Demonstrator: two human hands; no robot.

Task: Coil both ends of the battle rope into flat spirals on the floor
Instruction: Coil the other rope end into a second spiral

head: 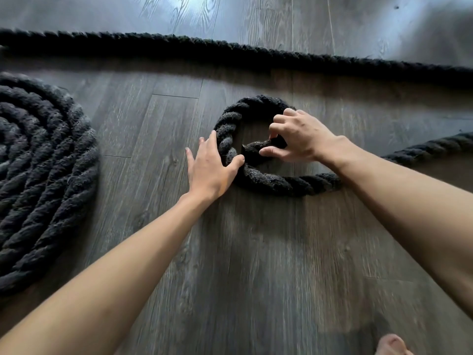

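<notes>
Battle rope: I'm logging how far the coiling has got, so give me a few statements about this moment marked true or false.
1. A many-turn flat spiral lies on the floor at the left. True.
2. The small loop by the hands already has several turns. False: it is about one turn.
3. The right hand pinches the rope end inside the loop. True.
4. The left hand hovers clear of the rope. False: it rests against the loop's outer left side, fingers straight, thumb on the rope.
5. A straight stretch of rope runs across the floor beyond the loop. True.
</notes>
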